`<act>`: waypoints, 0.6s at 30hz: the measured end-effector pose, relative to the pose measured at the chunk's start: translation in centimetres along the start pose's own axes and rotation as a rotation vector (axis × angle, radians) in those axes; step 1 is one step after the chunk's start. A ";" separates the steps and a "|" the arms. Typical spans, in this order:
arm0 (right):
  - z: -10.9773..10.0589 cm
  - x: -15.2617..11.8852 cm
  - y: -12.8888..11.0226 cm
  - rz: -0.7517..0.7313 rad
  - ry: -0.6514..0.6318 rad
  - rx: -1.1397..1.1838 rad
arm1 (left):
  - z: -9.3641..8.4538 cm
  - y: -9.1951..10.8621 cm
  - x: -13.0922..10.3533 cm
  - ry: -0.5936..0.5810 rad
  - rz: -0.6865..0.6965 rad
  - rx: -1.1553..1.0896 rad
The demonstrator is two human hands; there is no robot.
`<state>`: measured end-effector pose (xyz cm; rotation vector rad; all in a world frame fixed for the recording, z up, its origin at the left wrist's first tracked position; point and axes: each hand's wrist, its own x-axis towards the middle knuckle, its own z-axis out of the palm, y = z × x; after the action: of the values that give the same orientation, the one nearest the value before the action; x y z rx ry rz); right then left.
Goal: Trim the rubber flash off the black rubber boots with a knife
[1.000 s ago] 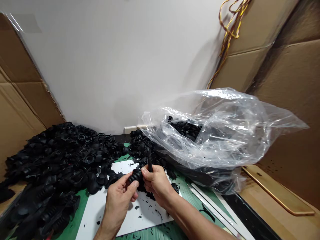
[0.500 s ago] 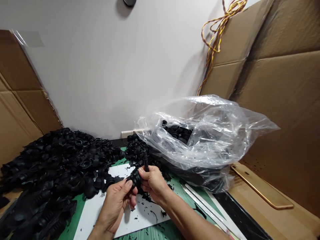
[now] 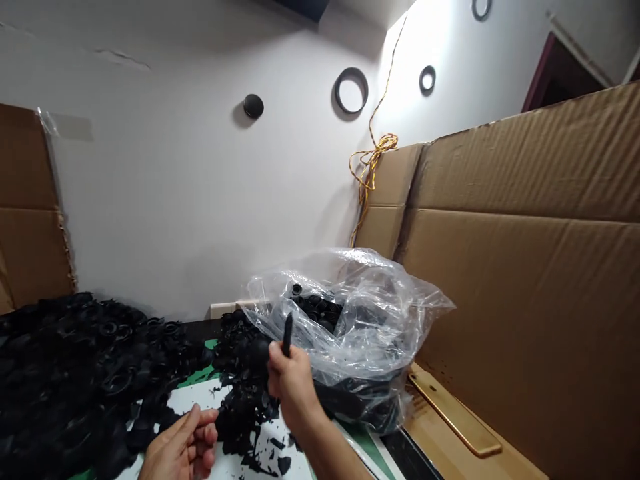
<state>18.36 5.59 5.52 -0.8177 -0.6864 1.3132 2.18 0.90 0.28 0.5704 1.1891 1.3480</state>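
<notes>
My right hand (image 3: 294, 379) is closed round a slim black tool (image 3: 287, 333), whose pointed end sticks up. A rounded black part (image 3: 259, 353) shows just left of its thumb; whether the hand touches it is unclear. Lower down, my left hand (image 3: 184, 443) has loosely bent fingers with nothing visible between them, over the near left of the white sheet (image 3: 200, 395). Black scraps (image 3: 245, 407) are scattered across the sheet between the hands. Left of them lies a big heap of black ribbed rubber parts (image 3: 75, 373).
A clear plastic bag (image 3: 375, 327) holding black parts stands behind and right of my right hand. A gold phone (image 3: 455, 413) lies on cardboard at the right. Cardboard walls (image 3: 525, 280) rise on both sides, and yellow twisted wire (image 3: 367, 167) hangs at the back.
The view has tilted up and turned right. My hands have come apart: the left has let go of the ribbed black part, while the right still holds the tool.
</notes>
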 end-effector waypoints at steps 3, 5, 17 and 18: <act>-0.5 2.0 -4.3 -0.085 0.133 0.089 | 0.5 0.1 -0.5 0.003 0.038 0.020; -1.1 3.2 -6.3 -0.088 0.170 0.105 | 1.1 0.3 -1.1 0.001 0.080 0.070; -2.2 0.0 -0.1 0.037 -0.182 -0.073 | 3.9 1.8 -0.9 -0.130 0.519 1.118; -2.3 0.1 0.5 0.069 -0.202 -0.115 | 3.9 1.5 -0.7 -0.126 0.528 1.128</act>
<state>20.01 5.42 3.86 -0.8138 -0.9071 1.4425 5.14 1.75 3.22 1.8357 1.7125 0.9069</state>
